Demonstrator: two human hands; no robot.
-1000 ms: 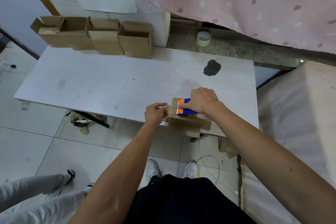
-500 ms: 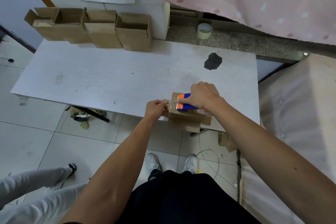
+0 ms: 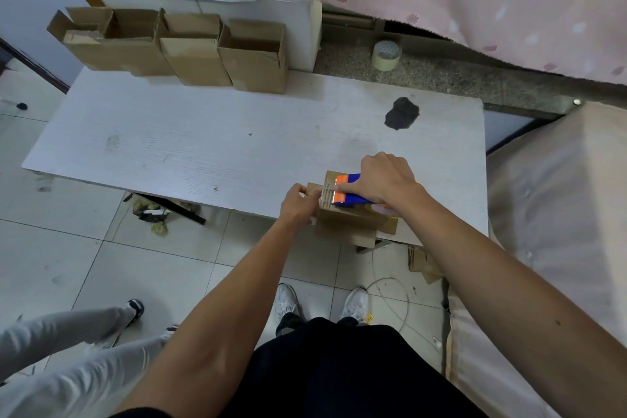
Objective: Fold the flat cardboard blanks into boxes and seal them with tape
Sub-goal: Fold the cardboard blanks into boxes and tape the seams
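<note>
Cardboard box point(image 3: 353, 219) sits at the near edge of the white table point(image 3: 203, 146), partly overhanging it, with one loose flap hanging below the tabletop. It looks light, thin-walled and hollow, so it will likely slide or dent under a hard press. The stiffest places to hold should be the folded edges and corners, not the middle of a panel. The left hand point(image 3: 298, 204) has its fingers curled against the box's left end, pinching there, though whether they nip cardboard alone or also the tape's end is too small to tell. The right hand point(image 3: 386, 180) is wrapped over the blue and orange tape dispenser point(image 3: 349, 192), which rests on the box's top face with its toothed edge toward the left end. Pulling tape will probably tug the box sideways, so the left grip has to brace it. A row of open-topped boxes point(image 3: 190, 47) stands at the table's far edge
</note>
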